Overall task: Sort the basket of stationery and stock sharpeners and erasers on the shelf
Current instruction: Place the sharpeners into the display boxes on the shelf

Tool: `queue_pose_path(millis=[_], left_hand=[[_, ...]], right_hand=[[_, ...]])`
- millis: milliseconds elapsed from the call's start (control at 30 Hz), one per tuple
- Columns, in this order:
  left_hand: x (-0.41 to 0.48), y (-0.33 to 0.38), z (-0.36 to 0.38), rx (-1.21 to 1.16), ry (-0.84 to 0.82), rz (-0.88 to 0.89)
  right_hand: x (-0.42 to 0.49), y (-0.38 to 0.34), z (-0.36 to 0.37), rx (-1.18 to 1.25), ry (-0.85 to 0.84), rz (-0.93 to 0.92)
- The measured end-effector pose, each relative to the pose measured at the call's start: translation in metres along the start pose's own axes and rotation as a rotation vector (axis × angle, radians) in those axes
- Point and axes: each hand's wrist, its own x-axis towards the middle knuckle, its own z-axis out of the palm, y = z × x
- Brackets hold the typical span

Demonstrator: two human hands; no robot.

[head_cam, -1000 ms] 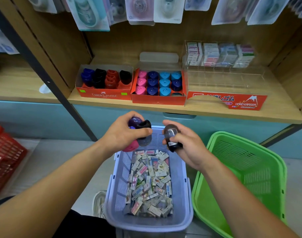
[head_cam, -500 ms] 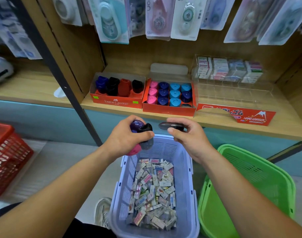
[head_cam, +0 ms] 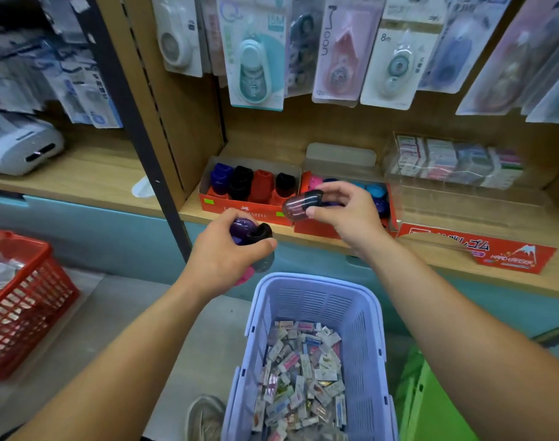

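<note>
The left hand (head_cam: pixel 220 259) grips a clutch of sharpeners (head_cam: pixel 251 232), purple, black and pink. Just right of it and slightly higher, the right hand (head_cam: pixel 351 218) pinches one dark sharpener (head_cam: pixel 298 206) in front of the red shelf boxes (head_cam: pixel 236 210). Below both hands, the lavender basket (head_cam: pixel 313 278) holds erasers (head_cam: pixel 303 377).

A: Soft, even light is falling from above, and glare is glinting off the hanging blister packs (head_cam: pixel 338 58).
B: The wide lens is bending the edges, and a slight blur is softening everything.

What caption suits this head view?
Right hand holds a sharpener at the red box; left hand grips more sharpeners near the lilac eraser basket.
</note>
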Motion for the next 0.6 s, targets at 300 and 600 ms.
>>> queue_pose_path(millis=[300, 600], left_hand=[[0.019, -0.005, -0.02, -0.031, 0.035, 0.036], [0.035, -0.009, -0.026, -0.071, 0.047, 0.032]], right_hand=[[0.072, -0.006, 0.041, -0.579, -0.056, -0.22], [0.093, 0.021, 0.049, -0.791, -0.141, -0.26]])
